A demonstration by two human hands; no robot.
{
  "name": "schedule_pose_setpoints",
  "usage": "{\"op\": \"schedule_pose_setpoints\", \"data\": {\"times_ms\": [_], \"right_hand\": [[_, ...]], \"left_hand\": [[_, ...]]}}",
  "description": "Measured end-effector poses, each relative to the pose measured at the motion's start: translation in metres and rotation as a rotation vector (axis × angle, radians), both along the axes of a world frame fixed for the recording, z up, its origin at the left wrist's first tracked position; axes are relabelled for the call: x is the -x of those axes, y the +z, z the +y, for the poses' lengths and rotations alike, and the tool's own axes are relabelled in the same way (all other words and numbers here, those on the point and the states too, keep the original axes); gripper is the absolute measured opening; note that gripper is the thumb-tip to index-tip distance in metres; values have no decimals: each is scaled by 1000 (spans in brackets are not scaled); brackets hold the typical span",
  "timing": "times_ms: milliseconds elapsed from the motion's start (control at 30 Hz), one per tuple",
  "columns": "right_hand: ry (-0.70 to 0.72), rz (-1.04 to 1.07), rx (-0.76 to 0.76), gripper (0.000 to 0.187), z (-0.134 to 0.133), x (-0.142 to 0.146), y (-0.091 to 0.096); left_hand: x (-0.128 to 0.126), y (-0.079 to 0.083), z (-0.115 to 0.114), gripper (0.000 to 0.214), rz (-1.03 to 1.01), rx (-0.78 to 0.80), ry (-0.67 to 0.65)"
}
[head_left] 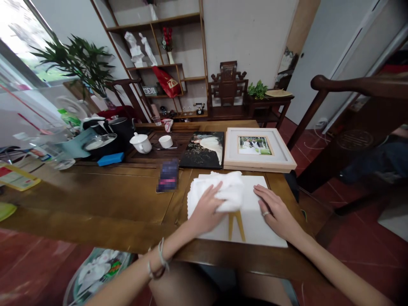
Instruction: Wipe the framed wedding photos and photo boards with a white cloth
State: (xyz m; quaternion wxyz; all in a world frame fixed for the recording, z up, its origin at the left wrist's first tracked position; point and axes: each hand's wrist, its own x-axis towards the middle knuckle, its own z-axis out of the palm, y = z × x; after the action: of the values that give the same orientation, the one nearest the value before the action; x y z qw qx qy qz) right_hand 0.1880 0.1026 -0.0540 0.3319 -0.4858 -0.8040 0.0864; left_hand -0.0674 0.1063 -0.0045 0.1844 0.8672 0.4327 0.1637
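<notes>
A white board (255, 221), lying face down with a wooden stand strip (236, 225) on its back, rests on the wooden table (105, 199) near the front edge. My left hand (207, 208) lies flat with fingers stretched on a crumpled white cloth (223, 191) that covers the board's left part. My right hand (276, 210), wearing a ring, presses flat on the board's right side, fingers spread.
Behind the board lie a framed photo (258, 148) and a frameless photo print (204, 149). A phone (168, 175) lies to the left. A tea tray with teapot (141, 143), cup, kettle (121, 127) and pot sits farther back. A chair arm (350, 85) stands on the right.
</notes>
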Motion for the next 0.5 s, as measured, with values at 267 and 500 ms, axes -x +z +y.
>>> {"op": "schedule_pose_setpoints", "data": {"times_ms": [267, 500], "right_hand": [[5, -21, 25, 37, 0, -2, 0], [9, 9, 31, 36, 0, 1, 2]], "left_hand": [[-8, 11, -61, 42, 156, -88, -272], [-23, 5, 25, 42, 159, -103, 9]]}}
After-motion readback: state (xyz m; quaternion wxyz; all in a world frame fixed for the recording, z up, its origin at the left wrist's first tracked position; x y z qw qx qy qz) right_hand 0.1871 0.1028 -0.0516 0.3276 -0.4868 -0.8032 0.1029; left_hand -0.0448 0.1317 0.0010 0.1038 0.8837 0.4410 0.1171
